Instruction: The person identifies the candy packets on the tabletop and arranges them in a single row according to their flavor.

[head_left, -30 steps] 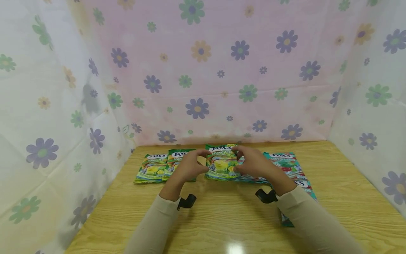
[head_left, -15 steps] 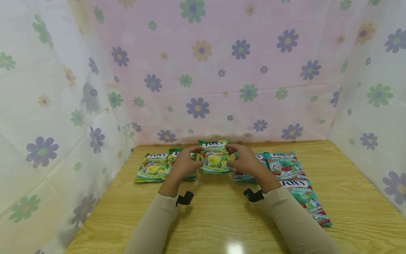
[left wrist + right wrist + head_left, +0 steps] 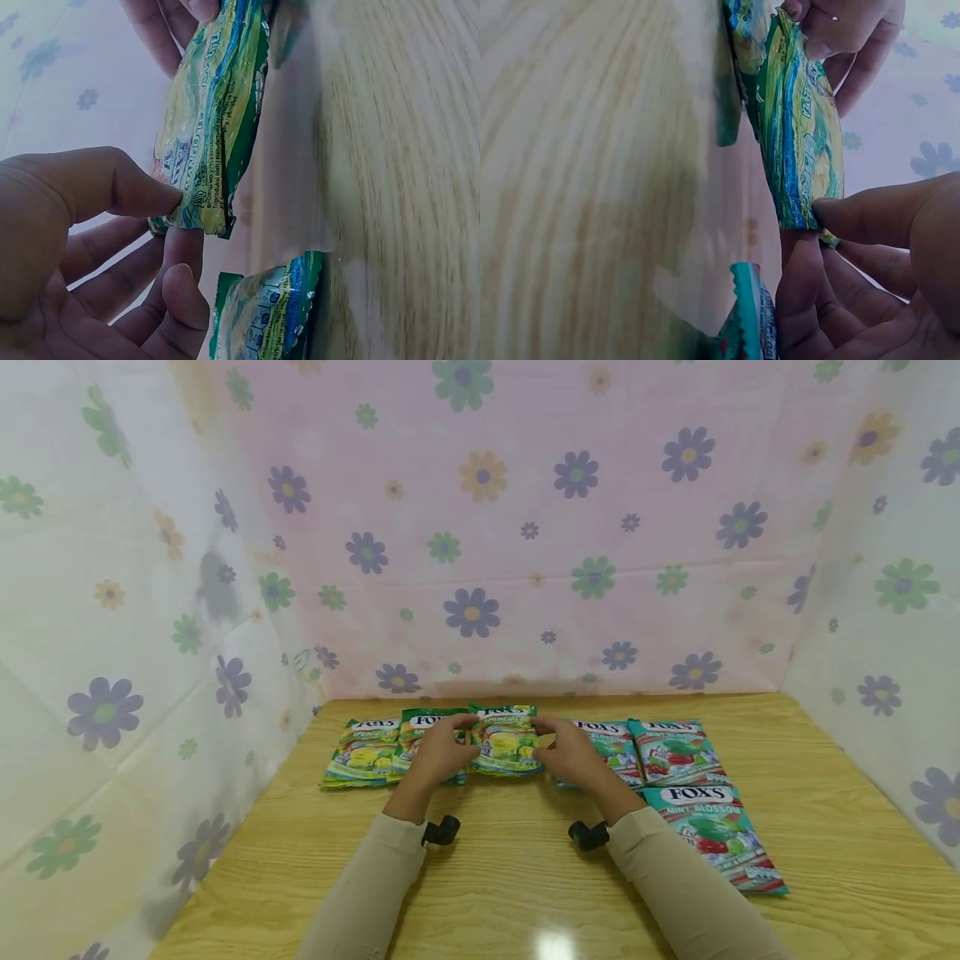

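A green and yellow Fox's Spring Tea candy bag (image 3: 506, 745) is held between both hands at the middle back of the table. My left hand (image 3: 438, 753) pinches its left edge, thumb on the printed face. On the opposite edge, my right hand (image 3: 572, 755) pinches the bag between thumb and fingers. In the left wrist view the candy bag (image 3: 210, 127) stands tilted, its lower seam close over the wood. The right wrist view shows the thumb pressing near a corner of the candy bag (image 3: 802, 142).
Two more Spring Tea bags (image 3: 362, 753) lie side by side to the left, partly behind the left hand. To the right are three teal Mint Blossom bags (image 3: 678, 753), one nearer the front. Floral cloth walls (image 3: 517, 610) enclose the wooden table (image 3: 510, 877).
Both hands carried the Spring Tea bag leftward off the Mint Blossom bags, then lowered it slightly toward the table beside the other Spring Tea bags. The Mint Blossom bags are now less covered.
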{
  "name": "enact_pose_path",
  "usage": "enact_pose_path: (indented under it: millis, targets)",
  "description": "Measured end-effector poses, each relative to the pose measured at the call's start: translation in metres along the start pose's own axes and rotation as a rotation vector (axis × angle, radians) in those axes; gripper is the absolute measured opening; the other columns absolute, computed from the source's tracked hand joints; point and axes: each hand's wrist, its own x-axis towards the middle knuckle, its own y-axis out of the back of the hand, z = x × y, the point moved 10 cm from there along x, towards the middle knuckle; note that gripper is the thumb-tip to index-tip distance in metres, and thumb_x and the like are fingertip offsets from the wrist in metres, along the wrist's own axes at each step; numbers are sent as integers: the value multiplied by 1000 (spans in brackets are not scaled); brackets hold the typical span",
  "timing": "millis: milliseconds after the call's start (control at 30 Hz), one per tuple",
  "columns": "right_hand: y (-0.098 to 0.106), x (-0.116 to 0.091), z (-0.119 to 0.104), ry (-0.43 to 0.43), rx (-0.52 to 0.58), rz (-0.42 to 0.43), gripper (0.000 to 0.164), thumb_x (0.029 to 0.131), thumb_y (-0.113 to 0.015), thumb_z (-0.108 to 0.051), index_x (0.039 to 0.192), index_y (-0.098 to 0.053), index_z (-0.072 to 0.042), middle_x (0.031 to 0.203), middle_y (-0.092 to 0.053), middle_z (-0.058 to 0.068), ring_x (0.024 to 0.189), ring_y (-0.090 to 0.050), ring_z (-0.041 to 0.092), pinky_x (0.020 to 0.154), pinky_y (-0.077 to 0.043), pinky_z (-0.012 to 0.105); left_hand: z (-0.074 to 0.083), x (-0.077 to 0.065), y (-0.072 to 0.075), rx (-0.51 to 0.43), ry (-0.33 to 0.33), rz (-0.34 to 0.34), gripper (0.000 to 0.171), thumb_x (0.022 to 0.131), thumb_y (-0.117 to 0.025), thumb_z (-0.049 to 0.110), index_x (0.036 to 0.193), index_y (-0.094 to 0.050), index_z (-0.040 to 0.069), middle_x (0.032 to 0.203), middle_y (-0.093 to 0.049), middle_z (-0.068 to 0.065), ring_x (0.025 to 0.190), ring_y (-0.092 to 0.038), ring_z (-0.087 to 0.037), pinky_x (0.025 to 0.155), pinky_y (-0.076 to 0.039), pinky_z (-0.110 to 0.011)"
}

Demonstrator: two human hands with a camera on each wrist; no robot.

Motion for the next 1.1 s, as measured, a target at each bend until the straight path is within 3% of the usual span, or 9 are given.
enact_pose_path:
  millis: [267,467,600,767,933,1033,1100]
  targets:
    - [-9,0,2,0,-40,1,60,99,-70,-10,155,-49,-16,148,-58,10,103,-69,25,67,-56,32,-6,2,-1,15,-4,-9,54,94,-74,11,146,-61,16,146,-59,-11,65,-55,-20,56,-44,-33]
    - [-17,-1,3,-5,-31,-38,63,97,-72,-10,156,-48,-14,150,-57,9,111,-69,27,65,-53,31,-14,3,-2,67,25,-10,53,93,-74,11,144,-63,16,145,-61,-10,91,-62,-24,62,-45,-34]
    - [-21,-2,4,-18,-28,-72,64,98,-70,-12,157,-46,-16,154,-54,6,87,-70,24,58,-48,33,-20,4,-2,50,53,-10,53,93,-74,11,144,-63,16,145,-61,-9,110,-64,-29,66,-46,-35]
    - [-22,-2,3,-6,-76,-97,64,99,-71,-17,158,-45,-17,155,-53,7,76,-68,19,61,-48,34,-22,4,-2,46,66,-16,53,92,-74,10,143,-64,15,141,-63,-11,121,-63,-32,70,-48,-35]
    - [-25,-4,1,7,-126,-124,66,99,-71,-23,159,-43,-17,155,-53,9,101,-71,25,79,-55,40,-24,3,1,35,72,-26,52,92,-73,8,143,-63,12,138,-65,-12,124,-62,-32,73,-49,-36]
    - [-27,-5,1,11,-136,-133,65,100,-71,-25,158,-44,-17,158,-50,9,127,-63,30,96,-55,49,-26,2,3,35,76,-20,50,93,-73,9,142,-63,10,137,-66,-12,124,-62,-32,78,-51,-37]
    - [-27,-6,0,14,-142,-136,64,99,-71,-25,158,-45,-16,159,-48,10,130,-60,32,101,-53,53,-27,1,4,33,78,-19,50,93,-73,10,142,-63,10,136,-67,-12,124,-62,-32,80,-53,-39]
